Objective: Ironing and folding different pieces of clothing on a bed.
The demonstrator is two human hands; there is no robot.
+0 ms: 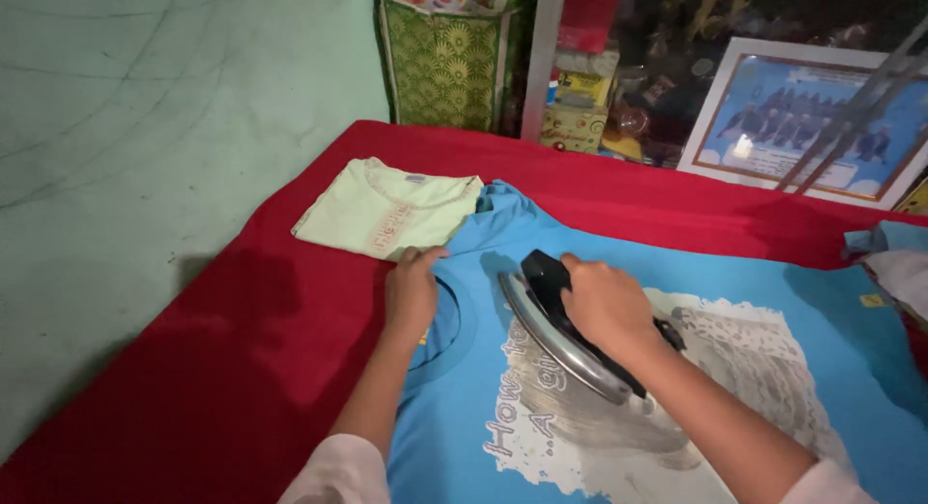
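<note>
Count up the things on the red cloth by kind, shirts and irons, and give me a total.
Shirts: 2, the blue printed shirt spread flat and the folded pale green shirt.
Irons: 1, the black and metal iron under the right hand.
Total: 3

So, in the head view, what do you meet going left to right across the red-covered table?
Folded pale green garment → left hand at the blue T-shirt's collar → iron under the right hand → grey-white print on the blue T-shirt.
</note>
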